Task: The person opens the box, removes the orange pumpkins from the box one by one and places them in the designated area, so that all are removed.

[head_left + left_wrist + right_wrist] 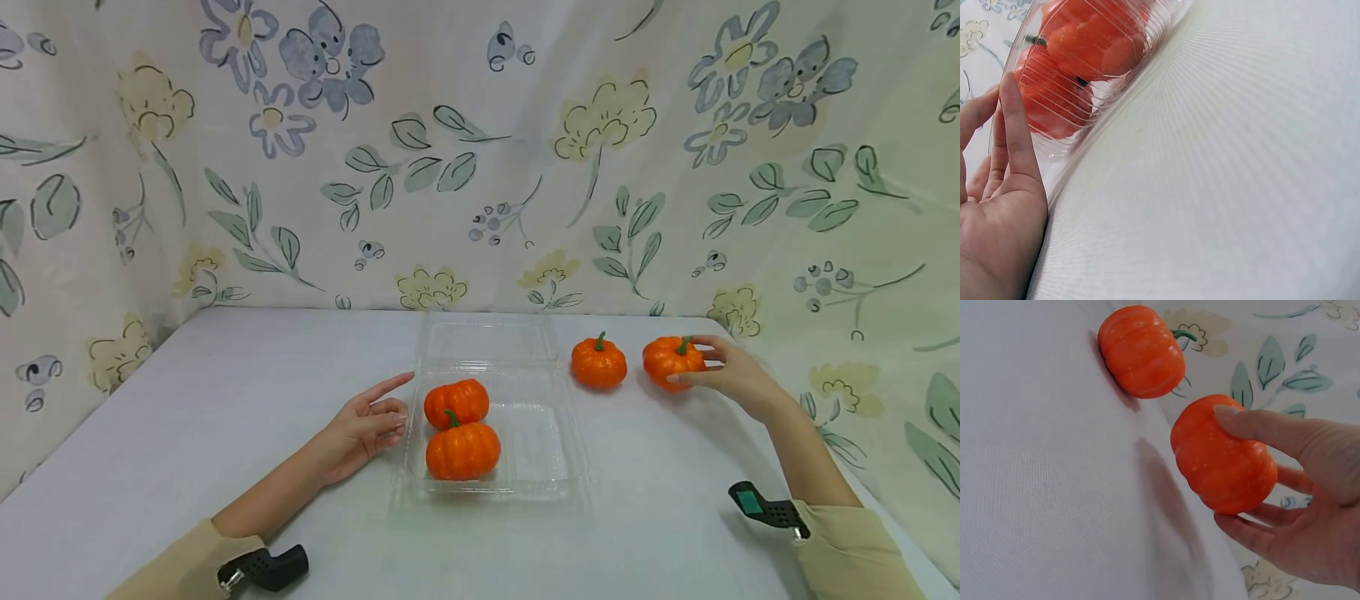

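Observation:
A small orange pumpkin (pixel 672 363) is in the grip of my right hand (pixel 731 375), thumb on one side and fingers on the other. In the right wrist view this pumpkin (pixel 1222 456) hangs off the table, its shadow apart from it. Another pumpkin (pixel 598 362) with a green stem stands to its left on the table. Two more pumpkins, a rear one (pixel 456 403) and a front one (pixel 462 452), sit in the left half of a clear plastic clamshell container (pixel 536 446). Against the container's left wall rests my left hand (pixel 367 435), index finger extended, holding nothing.
The container's lid (pixel 486 340) lies folded back behind its base. A white cloth covers the table (pixel 247 392). At the back and sides hangs a flowered curtain (pixel 480 167).

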A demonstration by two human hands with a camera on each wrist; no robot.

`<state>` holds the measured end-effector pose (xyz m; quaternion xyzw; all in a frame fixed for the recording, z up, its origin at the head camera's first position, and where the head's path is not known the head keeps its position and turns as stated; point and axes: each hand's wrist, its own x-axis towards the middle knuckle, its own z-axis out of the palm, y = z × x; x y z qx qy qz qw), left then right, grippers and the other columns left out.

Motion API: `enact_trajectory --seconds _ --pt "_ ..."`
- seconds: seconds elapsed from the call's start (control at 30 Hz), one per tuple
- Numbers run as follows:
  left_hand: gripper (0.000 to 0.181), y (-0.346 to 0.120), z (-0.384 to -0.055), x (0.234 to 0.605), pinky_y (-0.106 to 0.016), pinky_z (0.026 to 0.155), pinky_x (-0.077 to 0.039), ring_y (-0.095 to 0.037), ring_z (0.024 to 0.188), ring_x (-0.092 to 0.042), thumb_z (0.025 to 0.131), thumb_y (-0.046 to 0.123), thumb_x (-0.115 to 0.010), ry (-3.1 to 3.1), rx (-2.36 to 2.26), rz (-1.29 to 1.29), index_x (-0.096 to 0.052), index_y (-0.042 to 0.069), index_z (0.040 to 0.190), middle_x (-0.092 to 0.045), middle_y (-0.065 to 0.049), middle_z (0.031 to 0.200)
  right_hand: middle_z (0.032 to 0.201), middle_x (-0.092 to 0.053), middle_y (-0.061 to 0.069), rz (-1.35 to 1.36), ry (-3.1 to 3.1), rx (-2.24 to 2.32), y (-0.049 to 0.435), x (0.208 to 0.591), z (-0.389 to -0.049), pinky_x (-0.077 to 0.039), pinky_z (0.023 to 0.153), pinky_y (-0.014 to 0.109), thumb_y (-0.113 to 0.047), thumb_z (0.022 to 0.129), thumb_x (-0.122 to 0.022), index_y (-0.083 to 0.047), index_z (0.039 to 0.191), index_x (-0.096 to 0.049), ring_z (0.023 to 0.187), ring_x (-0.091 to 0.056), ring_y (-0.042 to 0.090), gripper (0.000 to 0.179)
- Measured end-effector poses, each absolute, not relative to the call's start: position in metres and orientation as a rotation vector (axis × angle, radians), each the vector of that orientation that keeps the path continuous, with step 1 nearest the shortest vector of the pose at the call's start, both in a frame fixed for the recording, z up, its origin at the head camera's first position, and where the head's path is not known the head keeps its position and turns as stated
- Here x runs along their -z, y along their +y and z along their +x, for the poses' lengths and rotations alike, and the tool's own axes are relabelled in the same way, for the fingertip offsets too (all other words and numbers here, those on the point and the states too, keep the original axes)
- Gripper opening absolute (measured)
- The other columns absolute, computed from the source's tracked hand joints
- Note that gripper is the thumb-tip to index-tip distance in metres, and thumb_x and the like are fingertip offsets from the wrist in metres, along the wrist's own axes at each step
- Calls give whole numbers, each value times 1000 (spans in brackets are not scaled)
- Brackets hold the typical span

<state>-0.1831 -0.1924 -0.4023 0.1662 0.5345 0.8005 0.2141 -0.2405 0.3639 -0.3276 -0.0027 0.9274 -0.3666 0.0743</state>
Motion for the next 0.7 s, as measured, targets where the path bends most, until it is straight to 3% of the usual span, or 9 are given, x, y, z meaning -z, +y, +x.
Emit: enact_trajectory --seconds 0.7 --pt "63 -193 -183 404 -19 85 -61 -8 86 -69 107 -3 -53 1453 -2231 482 -32 12 164 -66 3 103 156 -26 45 -39 2735 1106 366 339 -240 -37 110 78 -30 98 -73 9 160 -21 140 -32 61 90"
